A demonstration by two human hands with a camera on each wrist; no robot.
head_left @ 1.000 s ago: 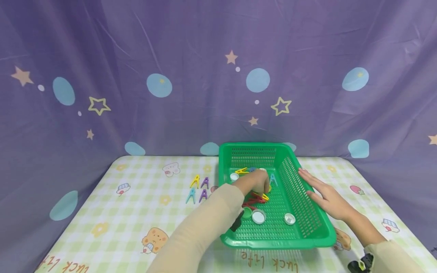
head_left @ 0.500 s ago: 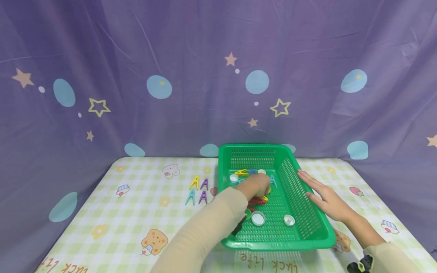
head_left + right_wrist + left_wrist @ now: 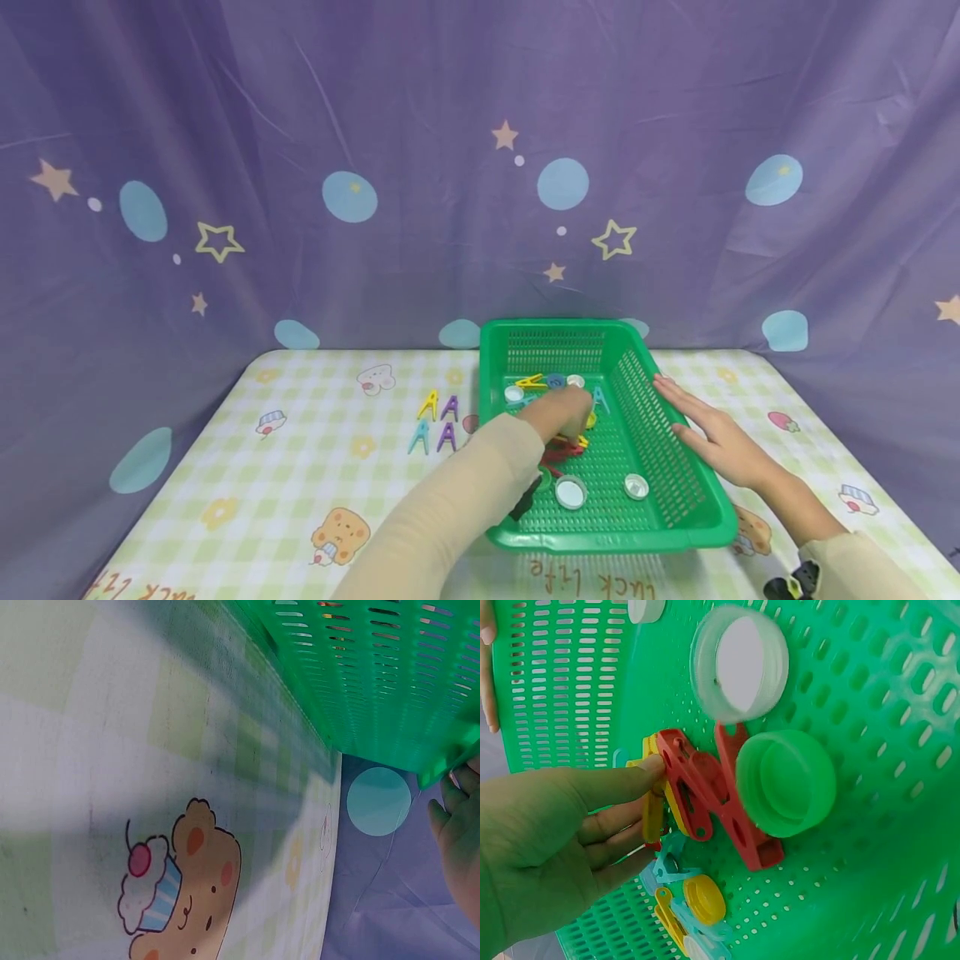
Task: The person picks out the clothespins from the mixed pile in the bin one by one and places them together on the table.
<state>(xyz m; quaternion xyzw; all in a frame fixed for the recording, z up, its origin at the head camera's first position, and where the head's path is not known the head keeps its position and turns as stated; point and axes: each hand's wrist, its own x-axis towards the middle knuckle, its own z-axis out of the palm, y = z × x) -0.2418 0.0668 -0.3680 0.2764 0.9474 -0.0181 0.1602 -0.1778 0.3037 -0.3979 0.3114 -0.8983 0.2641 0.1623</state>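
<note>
My left hand (image 3: 564, 410) reaches down into the green basket (image 3: 611, 540). In the left wrist view its thumb and fingers pinch a yellow clothespin (image 3: 654, 814), which lies against red clothespins (image 3: 705, 780). A green cap (image 3: 786, 782) and a clear-rimmed white cap (image 3: 740, 664) are just beyond them. Blue clothespins (image 3: 676, 862) and a yellow cap (image 3: 704, 899) lie below the fingers. My right hand (image 3: 723, 442) rests on the basket's right rim with its fingers extended; the right wrist view catches part of this hand (image 3: 461, 832) at the rim.
On the checkered tablecloth (image 3: 285, 475), left of the basket, lie a yellow clothespin (image 3: 428, 405), a light blue one (image 3: 419, 436) and two purple ones (image 3: 447, 436). Inside the basket are also a small clear cap (image 3: 636, 487) and a blue cap (image 3: 556, 381). A purple curtain (image 3: 420, 275) hangs behind.
My left hand has shifted slightly within the basket, and the white cap near it has moved a little toward the basket's front. The right hand has stayed on the rim.
</note>
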